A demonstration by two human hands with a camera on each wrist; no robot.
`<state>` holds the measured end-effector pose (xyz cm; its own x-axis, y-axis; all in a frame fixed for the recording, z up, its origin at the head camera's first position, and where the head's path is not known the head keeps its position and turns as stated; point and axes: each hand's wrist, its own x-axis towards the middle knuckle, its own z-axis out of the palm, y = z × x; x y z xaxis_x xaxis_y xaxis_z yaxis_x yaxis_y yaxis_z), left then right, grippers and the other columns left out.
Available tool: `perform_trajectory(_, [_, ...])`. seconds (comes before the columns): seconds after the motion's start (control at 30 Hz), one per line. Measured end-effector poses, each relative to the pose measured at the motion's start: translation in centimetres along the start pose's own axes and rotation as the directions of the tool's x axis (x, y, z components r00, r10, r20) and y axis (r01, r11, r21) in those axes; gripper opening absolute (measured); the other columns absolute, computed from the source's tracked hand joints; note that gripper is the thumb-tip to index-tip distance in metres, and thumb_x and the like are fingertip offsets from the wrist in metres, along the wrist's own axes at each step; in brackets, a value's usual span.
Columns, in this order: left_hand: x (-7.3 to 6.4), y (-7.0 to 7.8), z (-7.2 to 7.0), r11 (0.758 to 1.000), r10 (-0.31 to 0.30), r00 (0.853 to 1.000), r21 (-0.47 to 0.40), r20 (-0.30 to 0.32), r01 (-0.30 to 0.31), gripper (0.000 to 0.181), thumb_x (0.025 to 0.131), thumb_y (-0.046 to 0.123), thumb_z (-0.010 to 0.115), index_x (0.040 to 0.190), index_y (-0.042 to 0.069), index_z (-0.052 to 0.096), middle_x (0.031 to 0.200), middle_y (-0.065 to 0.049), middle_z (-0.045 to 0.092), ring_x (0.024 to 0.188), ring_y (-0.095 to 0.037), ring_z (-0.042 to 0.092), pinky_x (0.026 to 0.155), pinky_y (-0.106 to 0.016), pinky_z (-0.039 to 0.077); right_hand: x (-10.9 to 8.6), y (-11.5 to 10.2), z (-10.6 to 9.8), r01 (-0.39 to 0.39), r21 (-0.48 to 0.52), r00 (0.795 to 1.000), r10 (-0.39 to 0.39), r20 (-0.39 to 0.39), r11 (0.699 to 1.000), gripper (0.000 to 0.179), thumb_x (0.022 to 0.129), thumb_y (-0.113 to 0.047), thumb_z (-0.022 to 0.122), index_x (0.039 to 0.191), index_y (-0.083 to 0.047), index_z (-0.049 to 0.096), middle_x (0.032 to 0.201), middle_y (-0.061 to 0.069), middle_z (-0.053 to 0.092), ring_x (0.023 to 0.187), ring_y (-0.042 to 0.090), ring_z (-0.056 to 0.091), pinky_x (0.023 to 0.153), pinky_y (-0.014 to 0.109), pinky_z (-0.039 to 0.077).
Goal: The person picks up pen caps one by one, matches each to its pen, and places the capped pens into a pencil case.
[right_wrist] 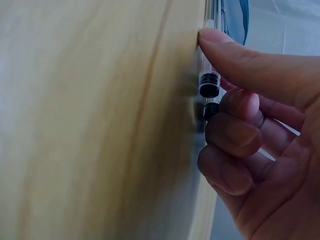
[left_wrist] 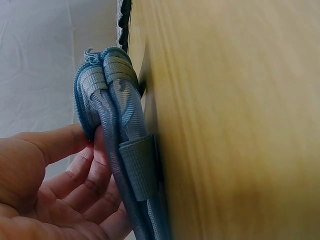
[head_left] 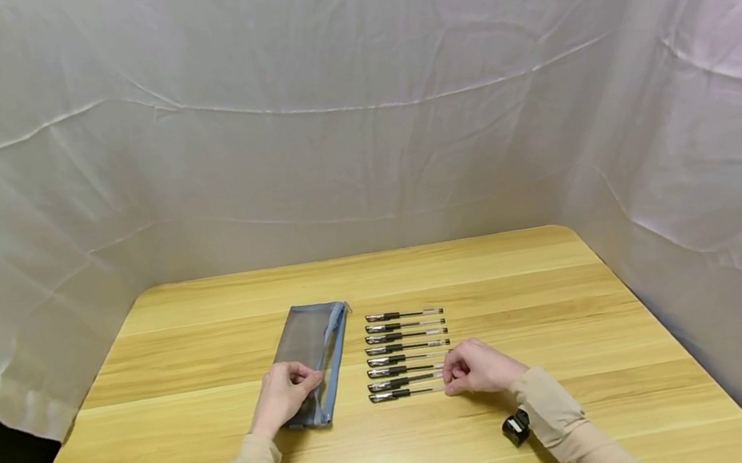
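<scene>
A blue-edged mesh zip pouch [head_left: 300, 336] lies flat, its zipper side turned toward the pens. My left hand [head_left: 285, 395] pinches its upper edge between thumb and fingers; the left wrist view shows the thumb at the blue fabric edge [left_wrist: 87, 107], with the two zipper edges parted. Several clear gel pens with black caps lie in a column right of the pouch, caps leftward. At the tail of the nearest pen [head_left: 397, 395], my right hand [head_left: 477, 366] pinches the barrel; its black end plug [right_wrist: 209, 86] shows below the thumb.
The other pens, such as the farthest pen [head_left: 402, 314], lie roughly parallel just beyond. All rests on a wooden table [head_left: 407, 460]. A pale grey curtain [head_left: 358, 152] hangs around its back and sides.
</scene>
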<state>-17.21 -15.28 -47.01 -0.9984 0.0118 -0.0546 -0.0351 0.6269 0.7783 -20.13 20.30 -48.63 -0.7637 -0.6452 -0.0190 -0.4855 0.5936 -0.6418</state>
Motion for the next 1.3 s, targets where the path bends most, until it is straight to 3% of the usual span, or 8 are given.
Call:
perform_trajectory(0.83, [0.0,-0.1,0.1,1.0,0.001,1.0,0.009,-0.004,-0.001,0.015,0.092,0.015,0.071,0.083,0.005,0.075,0.072,-0.003,0.066,0.063,-0.014,0.052,0.062,-0.029,0.043,-0.8,-0.1,-0.3,0.023,0.039,1.0,-0.023,-0.001,0.999,0.008,0.085,-0.008,0.078,0.08,-0.009,0.072,0.063,-0.006,0.053,0.058,-0.004,0.042,0.058,0.016,0.043])
perform_trajectory(1.17, [0.0,-0.2,0.1,1.0,0.003,1.0,0.005,-0.002,-0.003,0.014,0.093,0.015,0.071,0.084,0.005,0.075,0.072,-0.003,0.067,0.062,-0.014,0.053,0.062,-0.029,0.043,-0.9,-0.4,-0.8,-0.002,0.088,1.0,-0.001,0.03,0.996,0.005,0.088,-0.011,0.075,0.084,-0.011,0.071,0.068,-0.009,0.055,0.06,-0.003,0.044,0.059,0.016,0.041])
perform_trajectory(1.3, [0.0,-0.1,0.1,1.0,0.008,1.0,0.004,-0.006,-0.008,0.014,0.093,0.015,0.071,0.084,0.005,0.075,0.073,-0.004,0.067,0.062,-0.014,0.053,0.062,-0.029,0.043,-0.9,-0.4,-1.0,0.011,0.132,0.999,-0.017,0.045,0.991,0.004,0.09,-0.01,0.072,0.088,-0.007,0.07,0.071,-0.003,0.059,0.061,-0.003,0.047,0.058,0.017,0.044])
